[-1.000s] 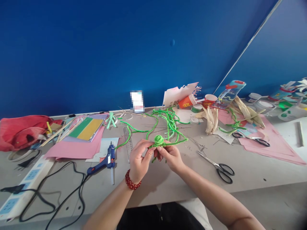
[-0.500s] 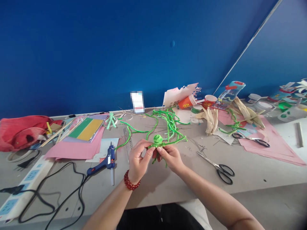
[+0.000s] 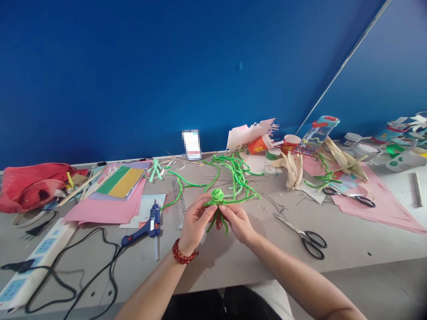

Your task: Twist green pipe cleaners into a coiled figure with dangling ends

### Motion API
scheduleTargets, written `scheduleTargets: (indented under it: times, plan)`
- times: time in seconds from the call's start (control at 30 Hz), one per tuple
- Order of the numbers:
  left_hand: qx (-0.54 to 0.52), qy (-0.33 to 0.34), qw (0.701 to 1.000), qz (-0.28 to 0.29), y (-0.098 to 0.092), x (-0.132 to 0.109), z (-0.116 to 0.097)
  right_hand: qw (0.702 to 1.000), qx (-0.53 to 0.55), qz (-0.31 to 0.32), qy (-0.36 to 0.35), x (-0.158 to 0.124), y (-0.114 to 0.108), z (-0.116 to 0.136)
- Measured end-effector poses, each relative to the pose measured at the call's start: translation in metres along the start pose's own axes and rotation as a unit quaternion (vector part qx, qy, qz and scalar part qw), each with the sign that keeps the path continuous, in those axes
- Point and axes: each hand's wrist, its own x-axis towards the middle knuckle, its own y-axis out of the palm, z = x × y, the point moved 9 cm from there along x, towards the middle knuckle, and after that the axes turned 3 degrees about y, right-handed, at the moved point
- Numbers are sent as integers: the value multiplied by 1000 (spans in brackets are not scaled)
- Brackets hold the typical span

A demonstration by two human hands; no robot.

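Observation:
Between my hands is a small green pipe-cleaner figure [image 3: 217, 194] with a coiled round head and strands hanging below. My left hand [image 3: 197, 218] pinches its left side with thumb and fingers; a red bead bracelet [image 3: 184, 253] circles that wrist. My right hand [image 3: 237, 222] pinches the right side, its thumb near the left one. Parts of the figure are hidden behind the fingers. Just beyond lies a tangle of green pipe cleaners [image 3: 238, 171]. A pale green figure of similar shape [image 3: 155, 170] rests farther back on the left.
A blue glue gun [image 3: 153, 222] stands left of my hands, its cord running to a power strip [image 3: 36, 262]. Black-handled scissors [image 3: 312, 242] lie open on the right. A clear ruler [image 3: 179, 204], pink paper [image 3: 100, 211], red paper cups [image 3: 260, 144] and dried husks [image 3: 292, 169] are spread around.
The figure has tipped slightly and shifted a little left, so more of its hanging strands show below my fingers. Both hands keep their pinch on it.

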Motion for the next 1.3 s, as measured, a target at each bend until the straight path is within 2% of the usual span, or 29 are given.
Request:
scheduleTargets:
  times: [0.2,0.4,0.67,0.8,1.17,1.3]
  plan:
    - [-23,-22,999,17,5,0,5,999,-37,-24,-31,0,-5,2]
    - [-62,-72,995,-7,2,0,15,995,-85,-16,-44,1,-3,3]
    - [-62,-68,995,-44,-4,0,19,987,-140,-9,-83,1,-1,7]
    - [-78,-80,991,-67,-7,-1,21,992,-108,-2,-57,3,0,2]
    - [-58,-103,992,-53,-4,-4,22,993,-104,17,-62,2,3,2]
    - [-44,-88,994,-41,-4,-3,20,992,-111,26,-60,2,4,0]
